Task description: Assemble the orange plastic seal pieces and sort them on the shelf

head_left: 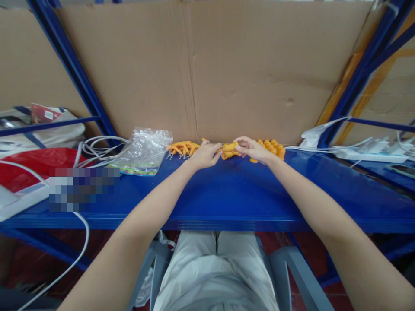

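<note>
Orange ribbed cylindrical pieces (230, 147) are between my hands, near the back of the blue table. My right hand (254, 150) pinches one of them from the right with thumb and fingers. From the left, my left hand (206, 154) has its fingers closed on a small orange part at the near end of these pieces; the fingers partly hide it. Left of my left hand lie branching orange pieces (183, 148) with small metal chains. A pile of orange knobbly pieces (272, 149) sits just behind and right of my right hand.
A clear plastic bag (147, 149) lies left of the chained pieces, beside white cables (100, 149) and a red bag (42, 166). A cardboard panel (240, 69) stands behind the table (227, 194). At right are a white power strip (369, 154) and a phone (402, 170).
</note>
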A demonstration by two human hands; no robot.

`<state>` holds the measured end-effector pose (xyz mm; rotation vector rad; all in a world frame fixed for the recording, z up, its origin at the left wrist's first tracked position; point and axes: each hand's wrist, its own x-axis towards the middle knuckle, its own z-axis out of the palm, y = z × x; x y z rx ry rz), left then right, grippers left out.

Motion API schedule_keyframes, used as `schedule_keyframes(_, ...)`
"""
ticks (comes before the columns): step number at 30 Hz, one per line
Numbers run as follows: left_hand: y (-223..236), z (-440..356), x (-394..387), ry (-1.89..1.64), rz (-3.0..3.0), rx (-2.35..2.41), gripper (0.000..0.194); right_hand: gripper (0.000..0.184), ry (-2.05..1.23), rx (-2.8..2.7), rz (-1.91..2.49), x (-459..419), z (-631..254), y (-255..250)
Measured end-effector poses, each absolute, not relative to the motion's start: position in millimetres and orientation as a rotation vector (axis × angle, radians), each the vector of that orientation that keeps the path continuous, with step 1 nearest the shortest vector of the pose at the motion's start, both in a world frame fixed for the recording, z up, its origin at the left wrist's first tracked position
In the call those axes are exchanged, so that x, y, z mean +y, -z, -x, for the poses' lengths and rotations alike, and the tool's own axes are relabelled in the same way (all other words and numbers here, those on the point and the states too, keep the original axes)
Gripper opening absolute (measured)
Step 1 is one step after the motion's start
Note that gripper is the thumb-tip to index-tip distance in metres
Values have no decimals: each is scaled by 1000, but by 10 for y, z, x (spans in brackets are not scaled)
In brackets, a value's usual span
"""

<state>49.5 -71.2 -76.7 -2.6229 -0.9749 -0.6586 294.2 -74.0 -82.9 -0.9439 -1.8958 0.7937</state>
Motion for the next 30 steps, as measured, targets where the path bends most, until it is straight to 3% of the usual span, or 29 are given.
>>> schedule_keyframes(6, 774, -493, -702, 640, 2636, -925, 25, 35, -571, -2071, 921, -692, -3037, 780)
schedule_keyframes(15, 817, -535, -733, 558, 2625, -822, 32, 27, 193, -2403, 1140, -896, -2807, 739)
schedule_keyframes(25, 883, -613, -717, 496, 2684, -815, 36, 24, 471, -2563, 1399, -1133, -2593, 670)
schedule_keyframes(30, 919, -618, -672, 628, 2740, -885, 29, 23, 625, -2574, 1390, -1186, -2551, 648)
